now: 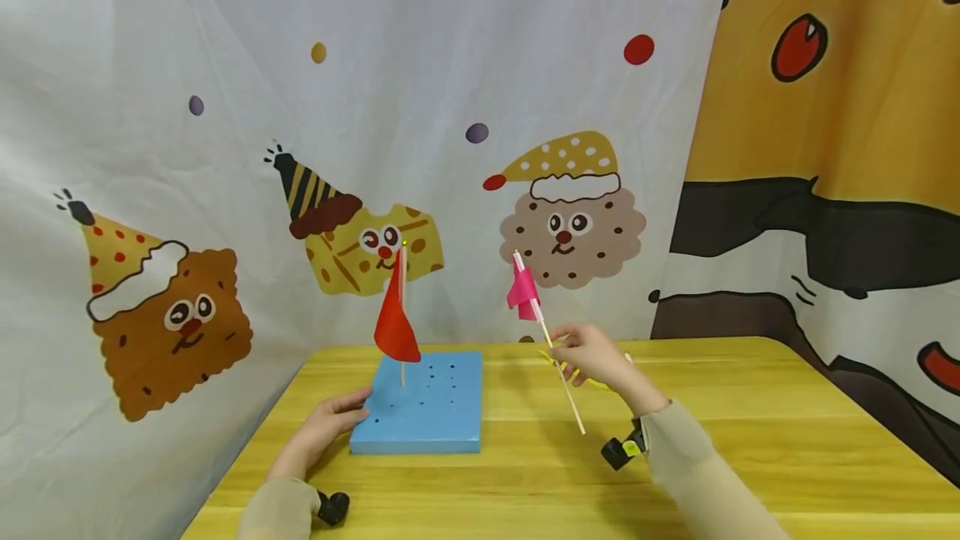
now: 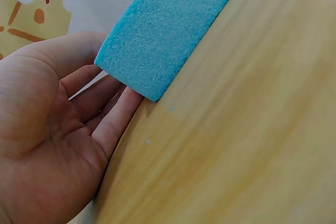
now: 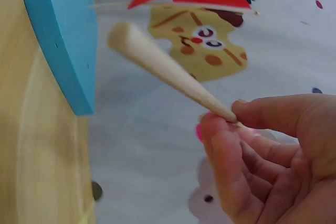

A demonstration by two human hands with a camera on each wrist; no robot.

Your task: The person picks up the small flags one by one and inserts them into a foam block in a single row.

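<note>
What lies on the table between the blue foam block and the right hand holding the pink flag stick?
Only bare yellow wooden table separates the blue foam block from the right hand pinching the pink flag stick, seen in the head view.

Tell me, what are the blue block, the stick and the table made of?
Block: looks like foam, matte and grainy, with holes punched in its top. Stick, pinched by the right hand: pale, smooth, probably wood or bamboo. Table: yellow with grain lines, wood or wood-look laminate; I cannot tell which.

Matt, grainy blue foam block (image 2: 168, 30), smooth wooden table (image 2: 247, 129) — lightly glossy, bare wooden stick (image 3: 168, 72)
</note>
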